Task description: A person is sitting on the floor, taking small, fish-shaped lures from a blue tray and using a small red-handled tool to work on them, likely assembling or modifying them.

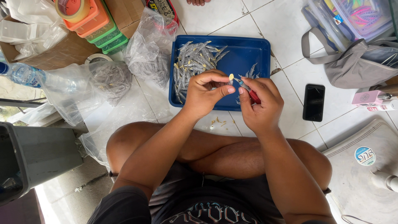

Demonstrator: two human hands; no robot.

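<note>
A small pale piece (231, 76) sits pinched in the left hand (206, 93), touching the red-handled tool (250, 92) gripped by the right hand (260, 105). Just beyond both hands lies a blue tray (244, 56); clear plastic bags (147, 45) lie further left

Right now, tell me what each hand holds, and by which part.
Left hand pinches a small pale piece at its lower end between fingertips. Right hand holds a red-handled tool by its handle, tip toward the piece.

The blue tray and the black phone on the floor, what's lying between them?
In the head view, only bare white floor tile with grout lines lies between the blue tray and the black phone; the right hand is nearer the tray's corner.
</note>
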